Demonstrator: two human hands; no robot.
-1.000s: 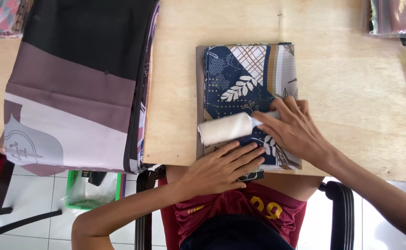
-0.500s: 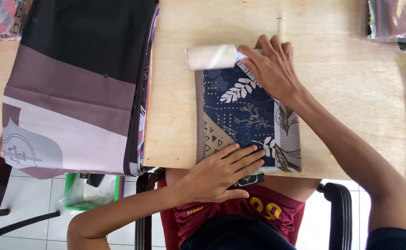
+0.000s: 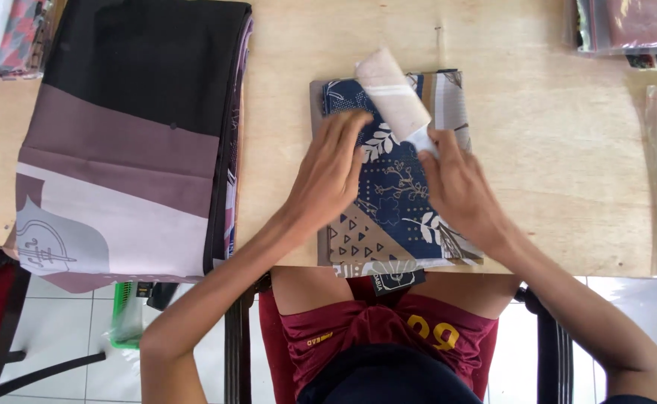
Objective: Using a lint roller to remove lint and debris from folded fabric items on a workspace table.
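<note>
The folded patterned cloth (image 3: 396,194) lies flat at the near edge of the wooden surface (image 3: 568,164). The left hand (image 3: 333,170) presses it, fingers spread. The right hand (image 3: 455,187) grips the lint roller (image 3: 392,93) by its handle. The cloth looks soft, light and prone to sliding; hold it by flat palm pressure.

The folded cloth (image 3: 392,202) is navy blue with white leaf sprigs and fine dotted lines, plus tan patches bearing small dark triangles and a grey-and-brown striped edge. The lint roller (image 3: 392,93) is pale cream-white. The stacked fabric (image 3: 130,142) shows black, mauve and pale lilac bands with a grey emblem. The table (image 3: 553,172) is light wood. The shorts (image 3: 388,333) are maroon with yellow print.
</note>
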